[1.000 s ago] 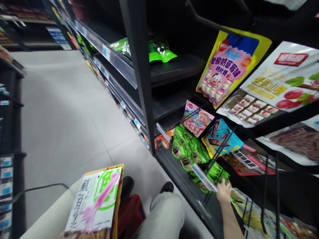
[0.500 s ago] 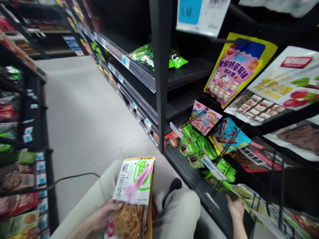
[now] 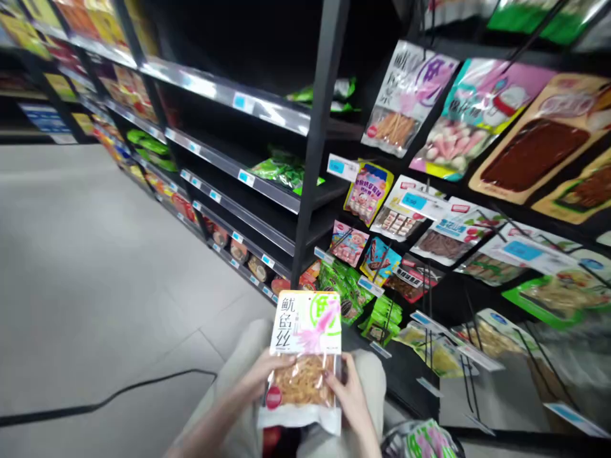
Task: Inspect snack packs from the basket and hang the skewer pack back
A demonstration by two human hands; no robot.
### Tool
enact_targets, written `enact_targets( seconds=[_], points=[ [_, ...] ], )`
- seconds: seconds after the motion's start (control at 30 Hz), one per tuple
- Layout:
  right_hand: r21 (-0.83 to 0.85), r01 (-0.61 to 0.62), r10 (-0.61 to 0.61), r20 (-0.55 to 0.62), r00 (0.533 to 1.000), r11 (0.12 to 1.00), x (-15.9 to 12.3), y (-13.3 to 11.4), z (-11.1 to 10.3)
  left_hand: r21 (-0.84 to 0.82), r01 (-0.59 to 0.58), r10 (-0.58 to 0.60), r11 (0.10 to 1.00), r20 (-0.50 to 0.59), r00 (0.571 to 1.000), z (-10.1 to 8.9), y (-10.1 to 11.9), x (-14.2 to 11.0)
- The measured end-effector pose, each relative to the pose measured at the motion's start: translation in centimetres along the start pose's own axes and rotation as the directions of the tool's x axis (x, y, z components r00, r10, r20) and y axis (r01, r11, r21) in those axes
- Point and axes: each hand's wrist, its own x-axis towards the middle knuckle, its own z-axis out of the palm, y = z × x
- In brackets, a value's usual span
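Both my hands grip one white snack packet (image 3: 305,343) with green and pink print and shredded strips showing through its clear lower window. My left hand (image 3: 260,375) clasps its left edge, fingers curled. My right hand (image 3: 351,397) clasps its right edge. I hold the packet upright over my knees in light trousers (image 3: 248,346). A similar packet (image 3: 405,102) hangs on a peg at the upper right of the rack.
Black store shelving (image 3: 315,152) runs along the right with hanging snack bags, green packets (image 3: 356,299) low down and blue price tags. A grey tiled aisle floor (image 3: 95,254) lies to the left with a dark cable (image 3: 109,397) across it. Another packet (image 3: 424,439) lies at the bottom right.
My right hand left the lower shelf and came onto the packet's right edge. The packet moved to the centre, held in both hands. My view lifted toward the upper shelves.
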Motion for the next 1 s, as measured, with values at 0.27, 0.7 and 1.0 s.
enact_targets(
  seconds=[0.27, 0.7, 1.0],
  points=[
    [0.041, 0.133, -0.120, -0.234, 0.965, 0.990, 6.4, 0.3, 2.2, 0.039, -0.122, 0.108, 0.992, 0.258, 0.960, -0.6, 5.0, 3.4],
    [0.337, 0.041, -0.043, -0.001, 0.999, 0.940, 6.6, 7.0, 3.1, -0.107, -0.092, 0.113, 0.990, 0.206, 0.972, -4.1, -0.7, 2.7],
    [0.383, 0.028, -0.088, 0.140, 0.986, 0.923, 7.3, 7.1, 4.8, -0.041, -0.134, 0.139, 0.990, 0.149, 0.979, -5.6, 0.2, 0.4]
  ],
)
